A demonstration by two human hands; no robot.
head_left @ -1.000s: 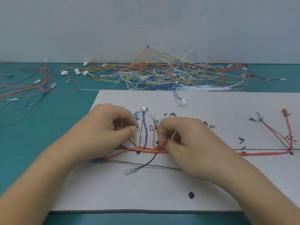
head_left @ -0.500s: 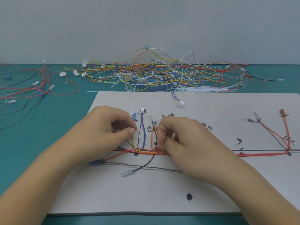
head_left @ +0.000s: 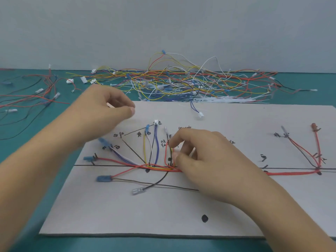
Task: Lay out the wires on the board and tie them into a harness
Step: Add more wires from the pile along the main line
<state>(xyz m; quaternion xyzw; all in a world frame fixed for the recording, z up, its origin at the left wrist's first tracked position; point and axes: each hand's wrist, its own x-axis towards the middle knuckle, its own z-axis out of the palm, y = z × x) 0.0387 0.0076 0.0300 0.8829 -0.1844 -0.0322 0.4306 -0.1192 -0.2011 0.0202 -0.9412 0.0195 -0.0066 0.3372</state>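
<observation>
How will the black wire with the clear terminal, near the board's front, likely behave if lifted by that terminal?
Probably floppy: the black wire lies in a loose curve on the board. Likely very light, being so thin. It may drag the brown wire it crosses.

A plain pale grey wall [head_left: 163, 24] rises behind the flat teal-green worktop [head_left: 323, 97], perhaps a rubber mat, under soft, even light
</observation>
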